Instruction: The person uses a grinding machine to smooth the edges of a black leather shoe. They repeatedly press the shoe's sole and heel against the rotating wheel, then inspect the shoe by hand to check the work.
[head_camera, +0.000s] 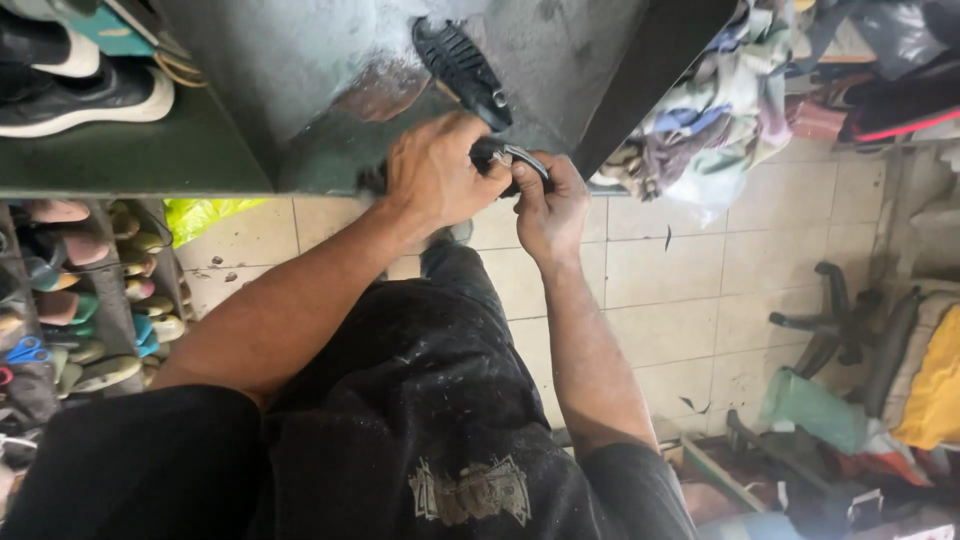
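Both hands closed on a small dark piece at the bench edge, 12 o'clock.

Nearest: black dusty apron across the lap. Above it, left hand (435, 175) fisted over the dark piece (492, 152); right hand (548, 205) pinches its pale-edged strap end from 3 o'clock. Judged step: working or fitting the strap while the piece is braced on the grey-green bench (130, 160); any further move would call for a steady left grip and fine right-finger control. A black ridged sole (462, 70) lies just beyond, at 12. No labels readable. Far: yellow-green bag (205, 215) at 10, rag heap (715, 110) at 2, yellow cloth (935, 385) at 4.
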